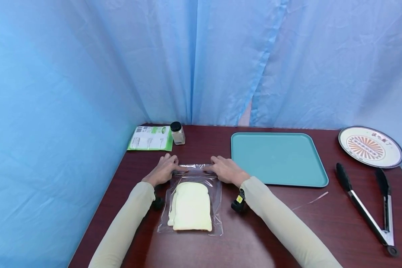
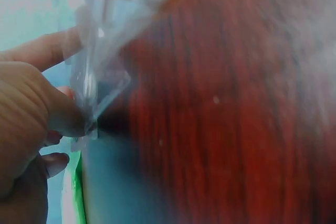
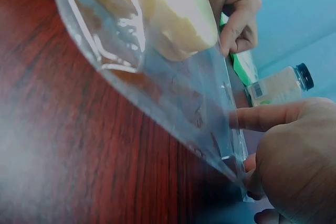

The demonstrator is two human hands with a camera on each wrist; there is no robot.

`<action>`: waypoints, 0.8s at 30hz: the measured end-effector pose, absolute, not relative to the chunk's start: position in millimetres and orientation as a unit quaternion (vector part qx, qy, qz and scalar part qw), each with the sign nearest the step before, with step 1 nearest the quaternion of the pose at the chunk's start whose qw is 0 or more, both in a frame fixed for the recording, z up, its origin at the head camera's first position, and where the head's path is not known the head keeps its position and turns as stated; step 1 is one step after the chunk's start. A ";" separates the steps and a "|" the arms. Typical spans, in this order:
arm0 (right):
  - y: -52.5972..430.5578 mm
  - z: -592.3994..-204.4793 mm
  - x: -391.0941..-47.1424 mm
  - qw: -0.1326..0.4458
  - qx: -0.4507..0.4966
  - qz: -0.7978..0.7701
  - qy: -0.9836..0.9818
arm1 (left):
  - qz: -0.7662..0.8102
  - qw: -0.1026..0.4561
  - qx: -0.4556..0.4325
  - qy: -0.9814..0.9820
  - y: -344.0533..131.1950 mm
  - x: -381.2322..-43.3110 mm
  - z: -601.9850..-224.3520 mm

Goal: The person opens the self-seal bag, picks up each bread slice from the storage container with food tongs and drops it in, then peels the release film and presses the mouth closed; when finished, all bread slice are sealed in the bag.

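On the table in front of me lies a clear plastic bag with slices of white bread inside, one overlapping another. My left hand pinches the far edge of the bag at its left corner, thumb and fingers on the film in the left wrist view. At the right corner my right hand pinches the same edge, index finger stretched along it. In the right wrist view the bag bulges around the bread, and its edge runs between both hands. Some fingertips are hidden behind the film.
A green-and-white packet and a black-lidded jar stand beyond my left hand. To the right are a teal tray, a patterned plate, spread tongs and a thin clear strip. Blue curtains border the table.
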State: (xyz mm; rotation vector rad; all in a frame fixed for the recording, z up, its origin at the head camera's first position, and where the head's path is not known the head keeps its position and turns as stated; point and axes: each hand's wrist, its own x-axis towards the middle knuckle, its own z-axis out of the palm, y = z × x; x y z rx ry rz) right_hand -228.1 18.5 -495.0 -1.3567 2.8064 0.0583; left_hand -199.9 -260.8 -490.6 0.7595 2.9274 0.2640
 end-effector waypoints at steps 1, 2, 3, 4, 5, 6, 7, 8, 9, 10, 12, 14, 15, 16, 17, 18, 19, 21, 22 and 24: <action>20.1 -495.0 -227.9 0.009 -0.437 0.018 0.899 | 0.090 0.053 0.248 0.963 -262.4 -199.0 -490.3; 21.8 -494.9 -227.8 0.005 -0.438 0.017 0.899 | 0.092 0.053 0.246 0.964 -263.9 -198.3 -490.4; 23.5 -494.9 -227.7 0.000 -0.440 0.015 0.898 | 0.094 0.053 0.243 0.964 -265.4 -197.5 -490.3; 25.0 -494.7 -227.8 -0.002 -0.440 0.014 0.898 | 0.097 0.053 0.240 0.964 -266.7 -196.7 -490.1; 26.7 -494.7 -227.8 -0.003 -0.440 0.012 0.898 | 0.099 0.051 0.239 0.965 -268.1 -196.1 -490.1; 28.3 -494.8 -228.0 -0.006 -0.441 0.011 0.897 | 0.100 0.051 0.237 0.965 -269.7 -195.5 -490.2; 29.8 -495.0 -228.2 -0.009 -0.442 0.012 0.897 | 0.102 0.050 0.235 0.965 -271.2 -194.9 -490.2; 31.2 -495.1 -228.5 -0.012 -0.443 0.013 0.896 | 0.103 0.049 0.233 0.966 -272.9 -194.4 -490.4; 32.5 -495.2 -228.8 -0.014 -0.444 0.015 0.896 | 0.105 0.048 0.230 0.966 -274.6 -193.9 -490.3; 33.8 -495.3 -229.1 -0.014 -0.442 0.019 0.897 | 0.108 0.047 0.228 0.966 -276.4 -193.5 -490.5; 36.4 -495.3 -229.6 -0.022 -0.442 0.028 0.896 | 0.110 0.045 0.225 0.967 -279.8 -192.6 -490.8; 38.7 -495.1 -230.0 -0.029 -0.442 0.037 0.896 | 0.112 0.040 0.224 0.967 -283.1 -191.4 -491.2; 40.0 -495.0 -230.1 -0.032 -0.441 0.040 0.896 | 0.113 0.040 0.223 0.967 -284.6 -190.7 -491.4; 41.2 -494.9 -230.2 -0.035 -0.442 0.042 0.896 | 0.113 0.039 0.222 0.968 -285.9 -190.2 -491.8; 42.5 -494.6 -230.3 -0.038 -0.442 0.042 0.895 | 0.112 0.037 0.222 0.968 -287.1 -189.7 -492.0; 44.1 -494.3 -230.4 -0.041 -0.442 0.043 0.895 | 0.113 0.036 0.220 0.968 -288.2 -189.2 -492.3; 45.6 -494.1 -230.5 -0.044 -0.442 0.043 0.895 | 0.113 0.036 0.219 0.968 -289.3 -188.6 -492.4; 49.2 -493.5 -230.4 -0.048 -0.441 0.043 0.895 | 0.114 0.036 0.215 0.969 -291.5 -187.5 -492.4; 51.1 -493.2 -230.4 -0.051 -0.440 0.044 0.895 | 0.113 0.034 0.215 0.969 -292.5 -187.0 -492.4; 55.2 -493.0 -230.3 -0.057 -0.438 0.049 0.896 | 0.111 0.034 0.214 0.970 -294.5 -185.9 -492.1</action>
